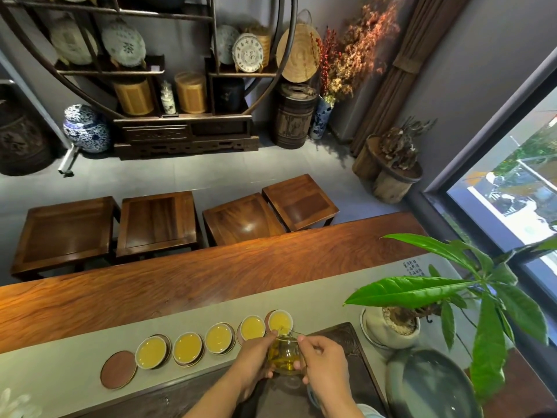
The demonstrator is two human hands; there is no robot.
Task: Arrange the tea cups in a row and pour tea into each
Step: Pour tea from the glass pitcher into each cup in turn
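Several small white tea cups stand in a slanting row on a pale cloth runner (75,378), each full of yellow tea, from the leftmost cup (150,352) to the rightmost cup (280,321). Most rest on round brown coasters; one bare coaster (118,369) lies left of the row. A glass pitcher (284,356) with yellow tea is held just below the rightmost cup, spout toward it. My left hand (253,362) cups its left side and my right hand (322,362) grips its right side.
A dark tea tray (352,372) lies under my hands. A potted green plant (401,324) stands to the right, a dark glazed bowl (431,384) in front of it. The long wooden table (211,276) has several wooden stools (156,221) behind it.
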